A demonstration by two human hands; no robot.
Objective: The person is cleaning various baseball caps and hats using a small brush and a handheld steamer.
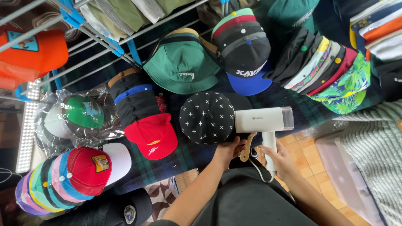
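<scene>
Head view looks down on a black cap with white crosses (207, 118), whose near edge the left hand (228, 150) pinches. Just right of that cap, the right hand (279, 161) is clenched round the handle of a white handheld steamer (264, 121), its body lying sideways, one end touching the cap.

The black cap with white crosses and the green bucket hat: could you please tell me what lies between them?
In the head view, only dark plaid cloth shows between the black cap with white crosses and the green bucket hat.
</scene>
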